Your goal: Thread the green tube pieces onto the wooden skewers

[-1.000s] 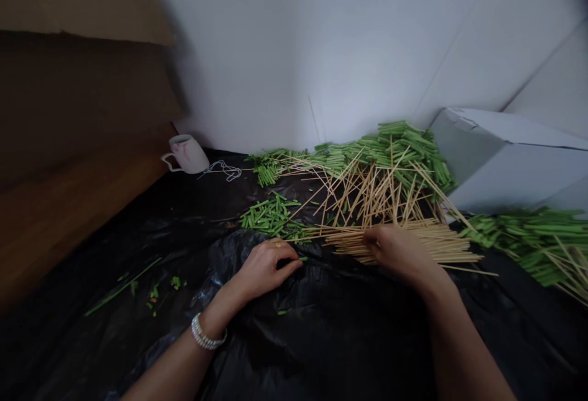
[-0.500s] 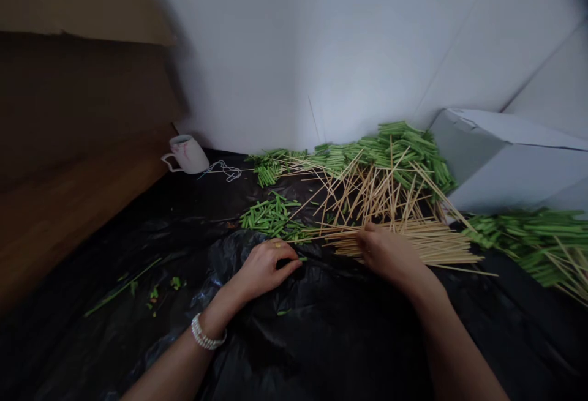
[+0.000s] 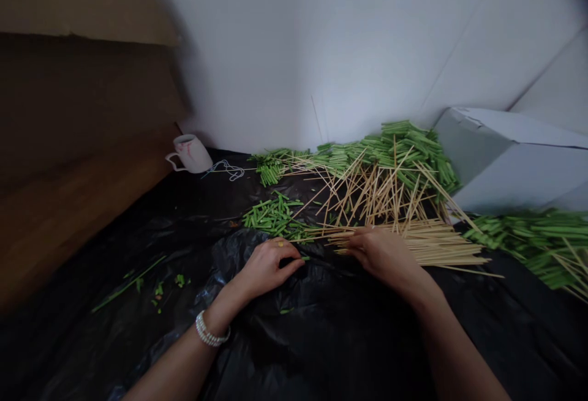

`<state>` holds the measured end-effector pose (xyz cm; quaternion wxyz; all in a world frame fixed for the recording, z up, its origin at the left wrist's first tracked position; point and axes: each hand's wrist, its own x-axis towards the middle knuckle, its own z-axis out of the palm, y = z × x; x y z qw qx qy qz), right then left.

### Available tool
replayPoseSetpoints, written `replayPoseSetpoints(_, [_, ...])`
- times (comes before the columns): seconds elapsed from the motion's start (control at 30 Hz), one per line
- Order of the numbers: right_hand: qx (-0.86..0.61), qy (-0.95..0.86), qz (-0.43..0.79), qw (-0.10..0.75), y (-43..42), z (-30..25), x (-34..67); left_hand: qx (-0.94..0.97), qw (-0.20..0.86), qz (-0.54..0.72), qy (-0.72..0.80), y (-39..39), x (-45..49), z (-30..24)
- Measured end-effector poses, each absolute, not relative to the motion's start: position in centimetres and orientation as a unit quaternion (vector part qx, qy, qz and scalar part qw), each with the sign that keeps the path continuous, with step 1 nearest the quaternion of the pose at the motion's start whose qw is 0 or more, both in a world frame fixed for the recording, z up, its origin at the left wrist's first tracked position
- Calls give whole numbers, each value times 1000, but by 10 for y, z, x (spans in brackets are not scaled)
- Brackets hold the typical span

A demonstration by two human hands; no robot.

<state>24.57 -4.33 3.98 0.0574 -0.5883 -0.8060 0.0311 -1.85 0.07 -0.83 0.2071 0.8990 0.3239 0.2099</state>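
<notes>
My left hand (image 3: pixel 271 264) pinches a short cut green stem piece (image 3: pixel 306 258), like a piece of green bean, between thumb and fingertips, low over black plastic sheeting. My right hand (image 3: pixel 383 253) is palm down over the left part of a stack of thin wooden skewers (image 3: pixel 445 242). Its fingers are bent together among them; whether a skewer is between the fingertips is hidden. A loose heap of cut green pieces (image 3: pixel 273 214) lies just beyond my left hand. Behind the stack, crisscrossed skewers (image 3: pixel 381 196) lean against rows of green pieces (image 3: pixel 413 144).
Black plastic sheeting (image 3: pixel 349 340) covers the surface. A white mug (image 3: pixel 193 155) and a tangled cord (image 3: pixel 229 170) are at the back left. A cardboard box (image 3: pixel 92 82) is on the left, a white box (image 3: pixel 519 162) on the right. More green stems (image 3: pixel 537 239) lie below it.
My right hand has shifted slightly left along the skewers, its fingertips drawn closer to their left ends. The left hand keeps its pinch on the green piece. The view has moved slightly.
</notes>
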Motion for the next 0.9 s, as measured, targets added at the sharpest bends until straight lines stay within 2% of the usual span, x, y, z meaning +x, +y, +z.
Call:
replayPoseSetpoints(0.13, [-516,-843,-42,145,-44,31,217,884,193,269,331,0,-18,-7])
replayPoseSetpoints(0.23, [-469,-859,-101,178,-44,18,195,868,180,337,317,0,-18,-7])
replayPoseSetpoints(0.47, [-438,-863,-169,186,-47,5,180,883,168,332,285,2,-18,-9])
replayPoseSetpoints(0.9, [-451,-854,-195,174,-46,8,188,877,128,330,324,2,-19,-10])
